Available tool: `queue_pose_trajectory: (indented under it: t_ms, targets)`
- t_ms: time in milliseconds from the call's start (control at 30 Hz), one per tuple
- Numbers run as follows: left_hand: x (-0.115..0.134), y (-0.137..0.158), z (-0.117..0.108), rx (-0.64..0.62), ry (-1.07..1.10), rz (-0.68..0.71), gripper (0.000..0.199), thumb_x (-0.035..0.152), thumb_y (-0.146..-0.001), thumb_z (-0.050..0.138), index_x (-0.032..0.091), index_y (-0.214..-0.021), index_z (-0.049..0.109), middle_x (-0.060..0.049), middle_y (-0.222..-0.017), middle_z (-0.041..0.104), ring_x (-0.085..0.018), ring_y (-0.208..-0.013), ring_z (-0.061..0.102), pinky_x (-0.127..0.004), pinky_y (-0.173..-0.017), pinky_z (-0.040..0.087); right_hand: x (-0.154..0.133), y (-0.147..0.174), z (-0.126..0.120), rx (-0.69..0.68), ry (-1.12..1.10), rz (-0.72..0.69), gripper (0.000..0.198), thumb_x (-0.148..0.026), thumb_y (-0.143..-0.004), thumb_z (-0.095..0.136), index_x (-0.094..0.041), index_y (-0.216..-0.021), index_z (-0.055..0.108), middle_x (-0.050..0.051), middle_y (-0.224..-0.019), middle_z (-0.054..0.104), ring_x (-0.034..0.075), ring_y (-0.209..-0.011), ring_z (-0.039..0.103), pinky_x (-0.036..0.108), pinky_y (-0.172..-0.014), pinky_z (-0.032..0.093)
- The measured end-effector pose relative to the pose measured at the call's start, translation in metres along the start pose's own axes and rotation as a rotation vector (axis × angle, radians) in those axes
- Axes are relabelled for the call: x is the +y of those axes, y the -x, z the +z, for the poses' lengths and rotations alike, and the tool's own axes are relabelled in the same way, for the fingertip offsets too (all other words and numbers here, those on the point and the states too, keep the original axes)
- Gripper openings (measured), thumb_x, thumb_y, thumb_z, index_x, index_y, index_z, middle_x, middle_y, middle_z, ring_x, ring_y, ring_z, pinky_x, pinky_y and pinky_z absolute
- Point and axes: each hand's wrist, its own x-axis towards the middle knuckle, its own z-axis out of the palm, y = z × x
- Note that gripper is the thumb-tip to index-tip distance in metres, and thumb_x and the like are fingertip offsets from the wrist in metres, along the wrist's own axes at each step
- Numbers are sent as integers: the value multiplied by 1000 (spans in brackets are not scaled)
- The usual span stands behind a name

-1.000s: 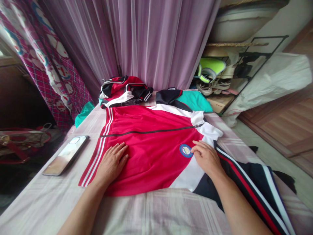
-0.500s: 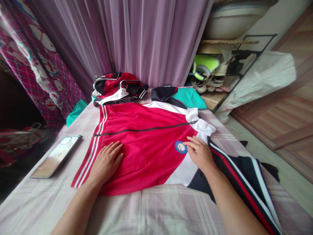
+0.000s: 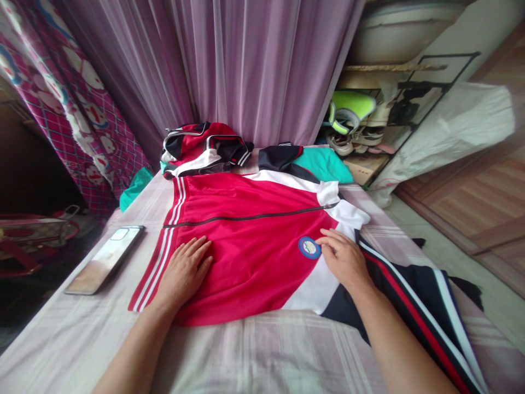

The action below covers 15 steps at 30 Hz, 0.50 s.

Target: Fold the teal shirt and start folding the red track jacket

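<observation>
A red and white zip-up track jacket (image 3: 246,246) lies spread out, its striped hem to the left and white collar to the right. My left hand (image 3: 185,272) rests flat on the red front near the hem, fingers stretched out. At the round blue badge (image 3: 309,248) on the chest, my right hand (image 3: 343,257) touches the edge with its fingertips. Its fingers are slightly bent and hold nothing I can see. A dark sleeve (image 3: 414,306) with red and white stripes runs toward the lower right, partly behind my right forearm.
A phone (image 3: 104,262) lies on the checked bed sheet (image 3: 229,361) at the left. Behind the jacket sit a bundled red and black garment (image 3: 205,148) and a folded teal and navy garment (image 3: 322,164). Purple curtains (image 3: 254,71) hang behind. A shoe rack (image 3: 389,126) stands at the right.
The whole scene has shifted slightly to the right in the view. Both hands keep their places on the jacket.
</observation>
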Motion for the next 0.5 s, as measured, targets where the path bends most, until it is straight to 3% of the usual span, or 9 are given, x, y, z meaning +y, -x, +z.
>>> queue_pose_trajectory:
  t_ms: [500]
  targets:
    - [-3,-1,-1,-9,-17,23,56,55,-99,34,22,-135,64,-12,-143,61,-32,-135,54,-54,-113,43,2,-2,-7,-19,-34,77,30,-13,-77,50,-27,-69,75,3,-110,77,25,-113,67,46,-103,53]
